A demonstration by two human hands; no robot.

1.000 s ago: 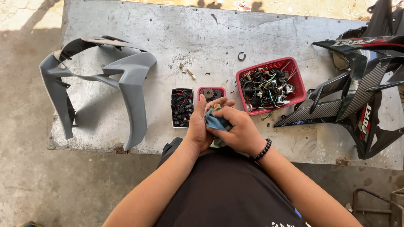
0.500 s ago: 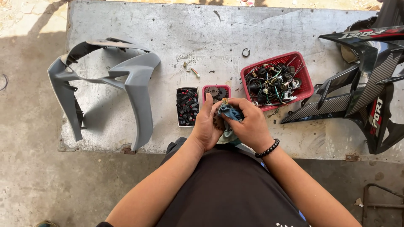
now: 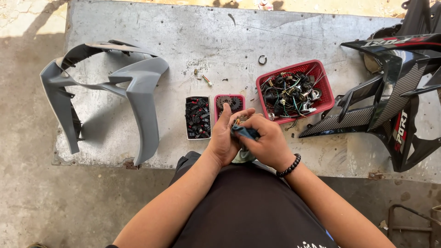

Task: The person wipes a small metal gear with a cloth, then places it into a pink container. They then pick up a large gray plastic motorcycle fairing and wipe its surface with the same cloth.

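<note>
Both my hands meet over the near edge of a grey metal table (image 3: 183, 41). My left hand (image 3: 225, 138) cups a small metal part, mostly hidden, with a pale cloth under it. My right hand (image 3: 266, 142) presses a blue rag (image 3: 243, 132) onto that part. A black bead bracelet (image 3: 289, 166) circles my right wrist. Just beyond my fingers stand a small pink tray (image 3: 220, 100) holding a dark sprocket and a white tray (image 3: 198, 117) of small black parts.
A red basket (image 3: 317, 73) of wired parts sits to the right. A grey motorcycle fairing (image 3: 138, 92) lies at the left, a black one (image 3: 390, 101) at the right. Loose screws (image 3: 204, 78) and a ring (image 3: 262, 59) lie mid-table. Concrete floor surrounds the table.
My hands have stayed together on the rag and part, shifting slightly while rubbing. The head camera has drifted a little.
</note>
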